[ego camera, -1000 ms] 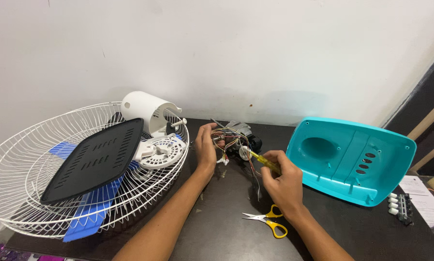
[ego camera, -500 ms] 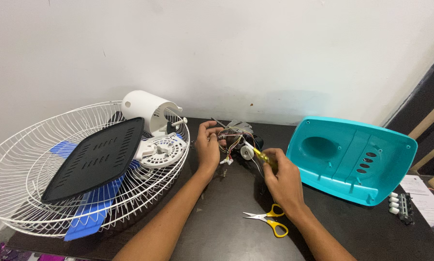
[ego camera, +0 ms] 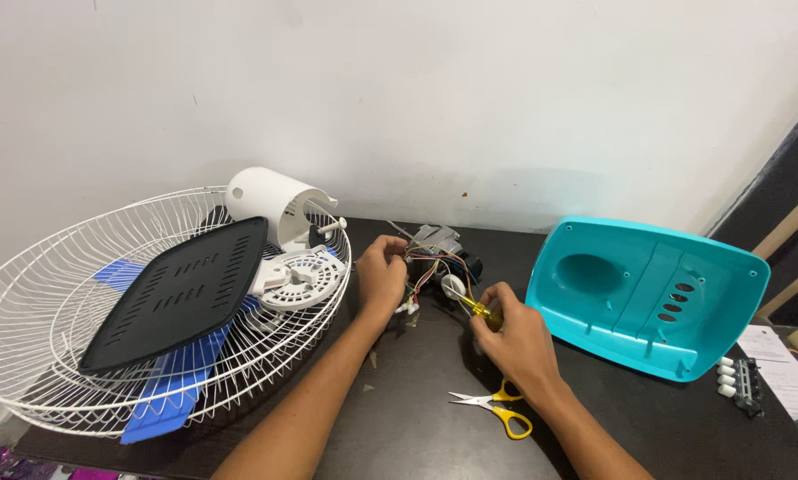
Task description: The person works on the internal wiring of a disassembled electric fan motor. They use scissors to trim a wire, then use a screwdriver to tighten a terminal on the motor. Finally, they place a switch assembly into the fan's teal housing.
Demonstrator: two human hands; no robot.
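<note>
1. Two hands in view. The left hand is curled around the fan motor, a wiry lump sitting on the dark tabletop near the wall.
2. The right hand is closed on one yellow-handled screwdriver, tip pointing at the motor.
3. One pair of yellow scissors lies just below the right hand.
4. One teal base shell on the right.
5. One white wire guard on the left, holding one black plate, blue blades, one white cylinder housing and one white round vented cover.
</note>
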